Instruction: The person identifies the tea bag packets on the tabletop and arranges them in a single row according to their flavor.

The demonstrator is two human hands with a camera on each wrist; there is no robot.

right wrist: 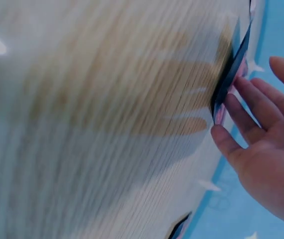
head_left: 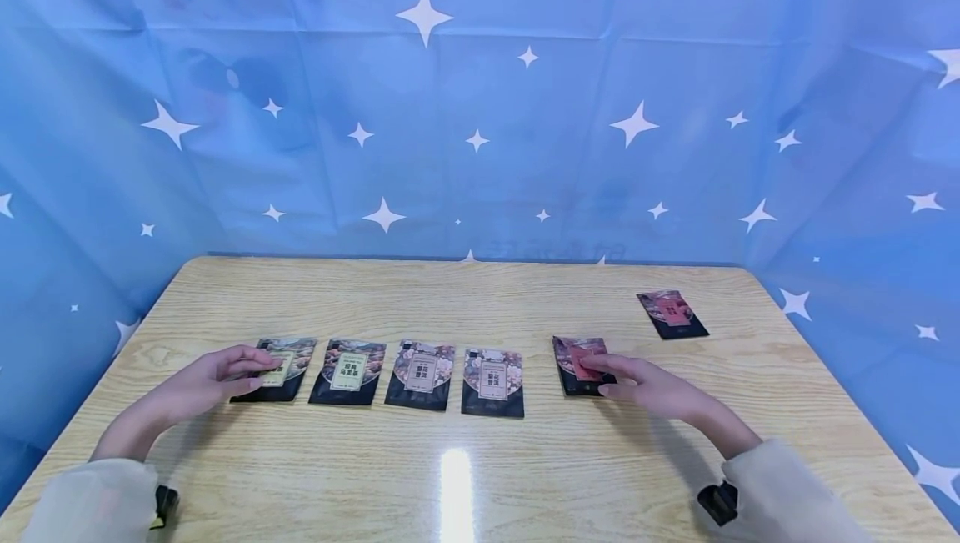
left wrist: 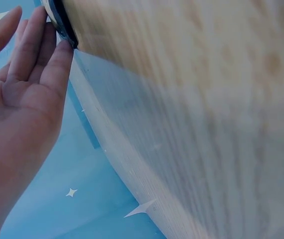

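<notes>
My left hand point(head_left: 202, 382) rests its fingertips on the leftmost tea packet point(head_left: 302, 353), a flat dark sachet with a floral print and a pale yellow-green label. In the left wrist view, relaxed fingers meet the dark edge of that packet point(left wrist: 65, 24). With fairly straight fingers, my right hand point(head_left: 652, 389) touches a red-labelled tea packet point(head_left: 572, 359), partly covering it. The right wrist view has the fingertips against this packet point(right wrist: 230, 74), which appears slightly raised along one edge. Between the hands lie a yellow-green-labelled packet point(head_left: 348, 372) and two pinkish-labelled packets point(head_left: 420, 374).
Another red-labelled packet point(head_left: 672, 314) lies farther back on the right. All the packets are on a light wood-grain table point(head_left: 337, 468) with rounded back corners. A blue curtain with white stars point(head_left: 480, 109) hangs behind and at both sides.
</notes>
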